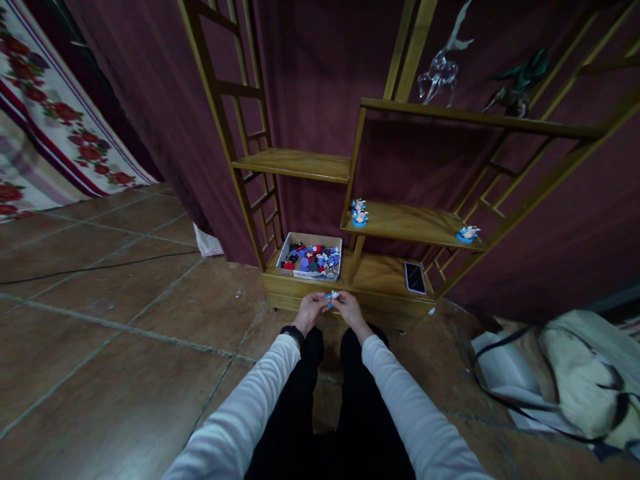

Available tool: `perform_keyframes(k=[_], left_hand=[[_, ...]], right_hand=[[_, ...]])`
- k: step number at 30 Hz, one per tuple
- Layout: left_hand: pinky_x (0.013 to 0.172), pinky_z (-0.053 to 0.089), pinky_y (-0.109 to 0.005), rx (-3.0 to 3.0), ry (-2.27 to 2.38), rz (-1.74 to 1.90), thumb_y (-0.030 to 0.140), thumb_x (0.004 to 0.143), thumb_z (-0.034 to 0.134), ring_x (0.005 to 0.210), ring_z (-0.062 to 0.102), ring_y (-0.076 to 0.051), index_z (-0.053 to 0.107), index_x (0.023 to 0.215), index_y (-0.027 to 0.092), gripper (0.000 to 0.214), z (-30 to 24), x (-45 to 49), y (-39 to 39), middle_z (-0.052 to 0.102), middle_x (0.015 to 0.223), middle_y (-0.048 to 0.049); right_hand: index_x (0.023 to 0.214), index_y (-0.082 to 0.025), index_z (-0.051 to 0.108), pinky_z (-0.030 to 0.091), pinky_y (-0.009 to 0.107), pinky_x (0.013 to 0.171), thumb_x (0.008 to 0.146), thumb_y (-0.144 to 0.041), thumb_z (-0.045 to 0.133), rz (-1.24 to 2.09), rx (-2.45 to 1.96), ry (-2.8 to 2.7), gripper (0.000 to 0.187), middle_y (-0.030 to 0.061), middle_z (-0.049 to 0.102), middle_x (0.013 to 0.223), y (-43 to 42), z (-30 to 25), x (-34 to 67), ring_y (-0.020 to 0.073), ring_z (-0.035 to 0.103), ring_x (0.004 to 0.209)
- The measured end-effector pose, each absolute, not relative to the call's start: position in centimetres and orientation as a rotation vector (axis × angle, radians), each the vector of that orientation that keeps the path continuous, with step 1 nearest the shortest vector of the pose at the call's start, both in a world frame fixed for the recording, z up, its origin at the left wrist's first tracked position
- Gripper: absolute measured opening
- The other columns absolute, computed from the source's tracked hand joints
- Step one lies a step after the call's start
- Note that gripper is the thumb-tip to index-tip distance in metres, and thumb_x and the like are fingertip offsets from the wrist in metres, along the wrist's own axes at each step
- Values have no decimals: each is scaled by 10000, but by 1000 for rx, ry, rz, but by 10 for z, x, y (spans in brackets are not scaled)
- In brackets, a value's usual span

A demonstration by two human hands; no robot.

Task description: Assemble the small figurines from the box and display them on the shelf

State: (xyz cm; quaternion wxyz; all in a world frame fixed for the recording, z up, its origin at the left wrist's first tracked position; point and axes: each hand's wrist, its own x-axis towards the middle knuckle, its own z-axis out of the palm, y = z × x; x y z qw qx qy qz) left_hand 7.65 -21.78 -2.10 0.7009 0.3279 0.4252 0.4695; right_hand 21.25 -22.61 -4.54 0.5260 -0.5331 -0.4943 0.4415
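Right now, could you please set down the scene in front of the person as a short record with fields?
Left hand: grips one side of a small blue-and-white figurine
Right hand: grips its other side
Open box: on the base of a wooden display rack, full of small red, purple and dark pieces
Low right shelf: paired figurines at its left end, lone figurine at its right
Base, right: smartphone, screen up
Upper right shelf: clear deer ornament, dark green ornament
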Motion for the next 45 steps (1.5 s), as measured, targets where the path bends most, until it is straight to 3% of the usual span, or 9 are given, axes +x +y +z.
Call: perform_keyframes(k=[6,14,22,30,36,45], left_hand=[[641,503,-239,715,887,1057,110,509,801,612,626,-114,620,769,96,317,-21,78,-217,670,689,-50],[611,472,-222,858,977,1183,123,544,753,562,573,-85,626,808,119,293,-18,79,-221,624,629,2],[697,477,-254,1248,1087,1225,56,598,650,654,579,-108,607,856,138,274,-20,82,-216,624,698,2],[851,431,-302,2151,1338,967,119,795,496,986,551,-177,498,1174,215,391,-7,80,-235,570,1089,-72],[800,425,-298,2588,1455,639,108,849,395,925,546,-187,402,1271,203,433,7,81,-249,537,1020,-90],[790,407,-347,2861,1415,515,85,863,341,927,531,-211,389,1260,126,402,10,83,-252,523,994,-122]], right_hand=[[735,-195,615,473,331,794,646,-277,593,921,-1288,-1232,123,27,683,814,-226,-45,210,189,627,796],[869,-214,618,463,324,829,617,-251,607,1061,-1140,-1168,254,14,680,872,-230,-40,208,175,628,832],[864,-213,640,456,319,803,620,-245,593,957,-1212,-1192,251,14,671,877,-230,-41,210,174,605,804],[838,-207,652,455,323,798,609,-257,618,992,-1178,-1116,237,15,673,845,-230,-40,213,172,597,795],[837,-203,662,450,310,793,609,-284,637,1057,-1147,-1094,244,9,680,827,-232,-35,214,158,592,763],[842,-203,663,444,303,811,597,-271,651,1079,-1134,-1008,255,14,679,883,-234,-40,217,154,591,801]])
